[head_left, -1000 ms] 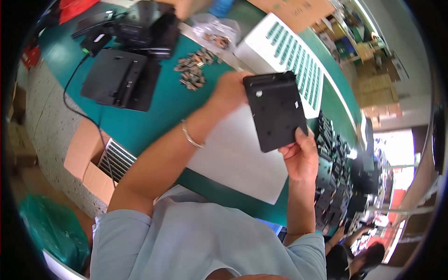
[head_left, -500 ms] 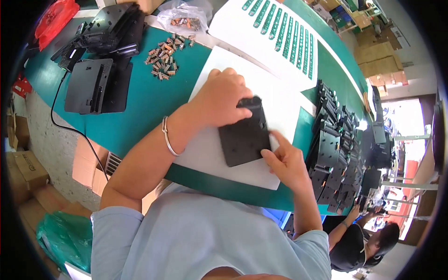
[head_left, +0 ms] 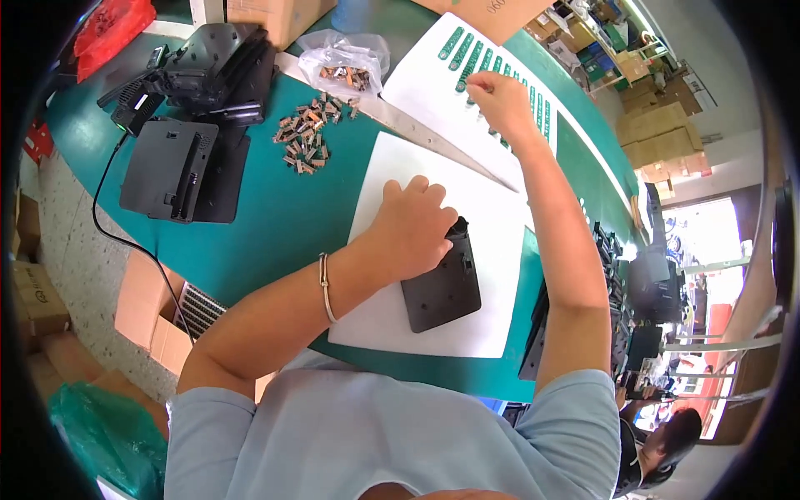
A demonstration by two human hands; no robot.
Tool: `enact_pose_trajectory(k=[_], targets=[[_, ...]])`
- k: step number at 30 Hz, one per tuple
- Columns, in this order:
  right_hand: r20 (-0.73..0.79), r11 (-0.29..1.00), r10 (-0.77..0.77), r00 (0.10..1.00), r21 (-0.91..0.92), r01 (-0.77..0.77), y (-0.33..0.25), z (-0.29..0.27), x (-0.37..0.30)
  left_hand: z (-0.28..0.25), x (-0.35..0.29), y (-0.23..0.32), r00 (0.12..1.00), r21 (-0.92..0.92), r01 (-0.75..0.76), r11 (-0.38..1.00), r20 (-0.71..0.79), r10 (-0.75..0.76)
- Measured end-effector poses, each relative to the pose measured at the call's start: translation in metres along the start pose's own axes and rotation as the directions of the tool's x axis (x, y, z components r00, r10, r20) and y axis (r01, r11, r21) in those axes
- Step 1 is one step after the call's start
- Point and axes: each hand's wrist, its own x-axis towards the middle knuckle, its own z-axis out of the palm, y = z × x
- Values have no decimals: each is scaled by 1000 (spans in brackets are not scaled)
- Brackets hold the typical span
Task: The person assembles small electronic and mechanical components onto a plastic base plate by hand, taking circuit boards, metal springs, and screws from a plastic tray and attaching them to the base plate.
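My left hand [head_left: 410, 227] is closed on the upper end of a black plastic housing [head_left: 443, 292], which lies on a white foam sheet [head_left: 375, 325]. The housing is a flat plate with a raised, rounded end, partly hidden by my fingers. Farther off to the right, my right hand [head_left: 507, 104] reaches over rows of narrow green circuit boards [head_left: 456, 52] on a second white sheet [head_left: 417, 87]. Thumb and forefinger are pinched at one board row; whether a board is between them is hidden.
Small metal-and-brown components [head_left: 304, 133] are heaped at left, near a clear bag [head_left: 346, 62] of similar pieces. Black devices [head_left: 171, 171] with a cable stand far left. More black housings [head_left: 612, 325] are stacked right, partly behind my right arm. A co-worker [head_left: 667, 450] sits lower right.
My right hand has left the housing's lower right edge and moved far forward to the circuit boards. My left hand still holds the housing. The whole view has shifted slightly.
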Motion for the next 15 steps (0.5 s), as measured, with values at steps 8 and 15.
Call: enact_pose_trajectory(k=[8,15], targets=[[48,942,151,987,-310,-129,2,32,69,1,1,-1,999,64,20,998,39,-23],[106,836,129,986,-546,-50,-6,34,93,0,3,0,999,74,23,997,39,-26]])
